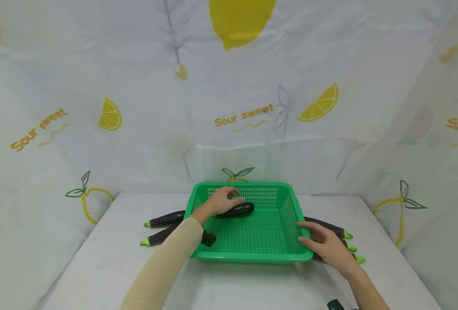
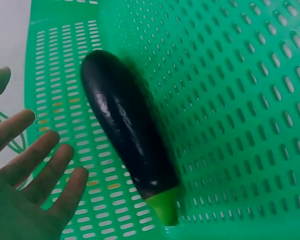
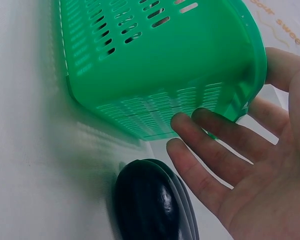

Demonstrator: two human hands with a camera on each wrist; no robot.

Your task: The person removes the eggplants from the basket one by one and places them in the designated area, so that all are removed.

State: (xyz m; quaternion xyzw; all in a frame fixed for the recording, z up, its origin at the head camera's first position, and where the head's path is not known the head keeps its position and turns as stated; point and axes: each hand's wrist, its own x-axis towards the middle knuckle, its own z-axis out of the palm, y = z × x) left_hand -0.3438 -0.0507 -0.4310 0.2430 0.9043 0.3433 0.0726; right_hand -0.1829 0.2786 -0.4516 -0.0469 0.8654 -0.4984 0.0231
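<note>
Head view first: your left hand (image 1: 221, 200) reaches over the green basket (image 1: 252, 257) and hovers at the near end of the eggplant (image 1: 236, 209) lying inside it, close to the basket's far wall. Your left wrist view shows the fingers (image 2: 45, 170) of that hand spread apart and straight, just beside the eggplant (image 2: 127, 127) but not closed on it; whether any fingertip touches it, you cannot tell. That eggplant lies on the perforated floor of the basket (image 2: 240, 100), its green cap end pointing toward the basket's corner.

Your right hand (image 1: 326, 245) sits at the basket's right near corner, thumb on the rim and fingers relaxed and apart. In the right wrist view the fingers (image 3: 215, 150) are open and loosely extended against the outside of the basket (image 3: 155, 75), gripping nothing, with a dark eggplant (image 3: 150, 205) on the worktop just below them, beside the basket's wall.

To the right of the basket, three eggplants (image 1: 335, 230) lie on the white worktop (image 1: 109, 258) with green caps pointing away from it, partly hidden by your right hand. To the left of the basket two more eggplants (image 1: 163, 219) lie side by side, caps pointing outward, their inner ends just beside the basket's left wall.
</note>
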